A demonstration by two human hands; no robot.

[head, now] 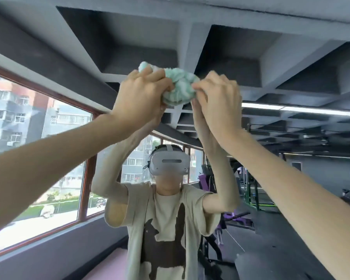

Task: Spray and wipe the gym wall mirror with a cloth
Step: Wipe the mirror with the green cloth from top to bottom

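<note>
Cloth (pixel 178 87) in left hand (pixel 138 98), right hand (pixel 218 102) (pinching, seemingly).

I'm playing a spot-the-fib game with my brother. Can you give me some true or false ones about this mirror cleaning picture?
1. The left hand and the right hand both hold the cloth. True.
2. The cloth is red. False: it is green and white.
3. The cloth is down near the floor. False: it is raised high, above the headset seen in the reflection.
4. Buildings show through the window. True.
5. One hand holds a spray bottle. False: both hands grip only the cloth.
</note>
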